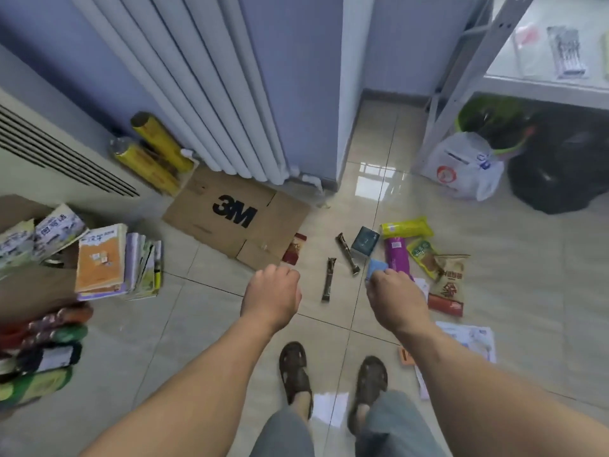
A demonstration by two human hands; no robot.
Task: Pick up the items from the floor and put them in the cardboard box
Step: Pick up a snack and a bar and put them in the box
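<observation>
A glossy beige tiled floor (197, 341) carries scattered goods: a flattened 3M cardboard sheet (235, 219) by the radiator, two dark wrapped snack bars (329, 279), a dark teal packet (365, 240), yellow (407, 226) and purple (397, 253) pouches, and a red-and-tan snack bag (449, 285). Stacked books (105, 258) lie left; what appear to be papers (474, 338) lie right, near a white plastic bag (461, 166).

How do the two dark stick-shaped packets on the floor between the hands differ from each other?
The nearer stick packet stands almost upright in the picture, while the farther stick packet runs diagonally, its lower end pointing right. The nearer one lies close to the left hand; the farther one lies beside the dark teal box, nearer the right hand. Both are dark brown, narrow, flat on the tiles and untouched.
</observation>
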